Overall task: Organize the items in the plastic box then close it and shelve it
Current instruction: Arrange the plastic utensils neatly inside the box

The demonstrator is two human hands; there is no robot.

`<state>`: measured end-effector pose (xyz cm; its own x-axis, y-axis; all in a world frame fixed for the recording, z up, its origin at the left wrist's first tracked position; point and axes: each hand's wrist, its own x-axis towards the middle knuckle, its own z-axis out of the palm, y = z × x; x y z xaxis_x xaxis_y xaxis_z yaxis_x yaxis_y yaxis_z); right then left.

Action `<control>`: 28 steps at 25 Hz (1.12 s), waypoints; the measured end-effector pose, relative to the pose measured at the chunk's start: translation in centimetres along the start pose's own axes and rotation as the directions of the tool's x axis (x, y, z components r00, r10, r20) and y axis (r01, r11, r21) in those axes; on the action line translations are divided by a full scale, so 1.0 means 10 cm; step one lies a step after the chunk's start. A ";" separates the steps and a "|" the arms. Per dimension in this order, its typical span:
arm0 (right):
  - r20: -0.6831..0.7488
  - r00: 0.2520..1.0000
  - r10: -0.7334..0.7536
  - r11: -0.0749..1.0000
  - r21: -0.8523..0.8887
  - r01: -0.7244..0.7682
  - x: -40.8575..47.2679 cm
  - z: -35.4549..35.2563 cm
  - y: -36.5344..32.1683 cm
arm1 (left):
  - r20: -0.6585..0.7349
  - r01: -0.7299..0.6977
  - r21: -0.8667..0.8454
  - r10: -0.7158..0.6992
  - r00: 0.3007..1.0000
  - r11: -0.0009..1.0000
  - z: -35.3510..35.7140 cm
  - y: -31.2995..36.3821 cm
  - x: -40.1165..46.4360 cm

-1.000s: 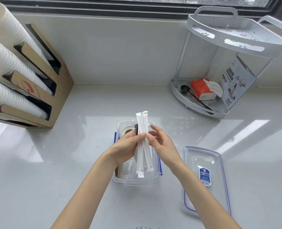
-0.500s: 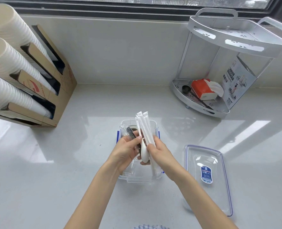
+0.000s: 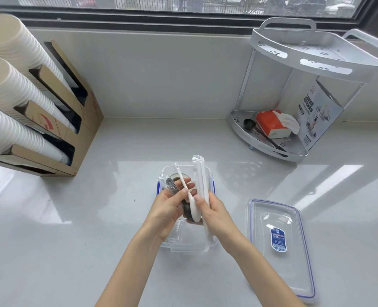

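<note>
Now the clear box (image 3: pixel 172 245) is seen open on the white counter (image 3: pixel 94 229), right below both hands, with its lid (image 3: pixel 294 273) laid flat just to the right, well apart from the rim. A white spoon (image 3: pixel 191 203) is pinched by the left hand (image 3: pixel 165 214), thumb and fingers closed narrowly on the handle, bowl end pointing down toward the box; some dark wrapped cutlery (image 3: pixel 171 188) appears to be bunched in the same grasp, though how firmly cannot be told. A bundle of paper-wrapped straws (image 3: pixel 200 173) is gripped by the right hand (image 3: pixel 212 214), held roughly upright with the tops standing above the far rim. A tape roll (image 3: pixel 176 175) is glimpsed at the back of the box.

These pieces are judged to be very light, so weight is no issue; slip is. The spoon is stiff, smooth plastic and is best taken mid-handle. The straws are thin, easily bent and loose in their sleeves, so the bundle should be held around its middle, not at one end, or it may fan out. The box is rigid but slick; for shelving on the rack (image 3: pixel 270 149) at the far right, it would be better taken by both long sides once the lid is clipped
</note>
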<state>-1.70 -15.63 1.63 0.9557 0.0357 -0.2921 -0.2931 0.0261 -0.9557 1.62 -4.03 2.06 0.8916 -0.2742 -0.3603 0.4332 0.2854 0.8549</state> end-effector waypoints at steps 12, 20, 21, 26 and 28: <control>-0.351 0.902 -0.253 0.966 -0.041 0.255 0.05 0.01 0.00 | -0.125 -0.093 0.321 0.140 0.982 0.942 0.12 -0.15 -0.21; -0.272 0.901 -0.338 0.941 -0.127 0.315 0.13 0.02 0.04 | -0.206 -0.106 0.343 0.185 0.961 0.933 0.14 -0.34 -0.26; -0.264 0.905 -0.333 0.942 -0.129 0.309 0.12 0.02 0.07 | -0.214 -0.100 0.329 0.178 0.961 0.939 0.13 -0.34 -0.25; -0.271 0.913 -0.304 0.952 -0.123 0.280 0.13 -0.01 0.14 | -0.267 -0.086 0.281 0.164 0.950 0.956 0.09 -0.34 -0.26; -0.262 0.922 -0.286 0.957 -0.132 0.260 0.14 -0.01 0.13 | -0.277 -0.088 0.279 0.168 0.946 0.956 0.07 -0.32 -0.25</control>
<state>-0.72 -15.60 -0.06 0.9717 -0.2362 -0.0049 -0.0288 -0.0981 -0.9948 -2.11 -4.92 0.53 0.9528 0.0432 -0.3006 0.2990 0.0408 0.9534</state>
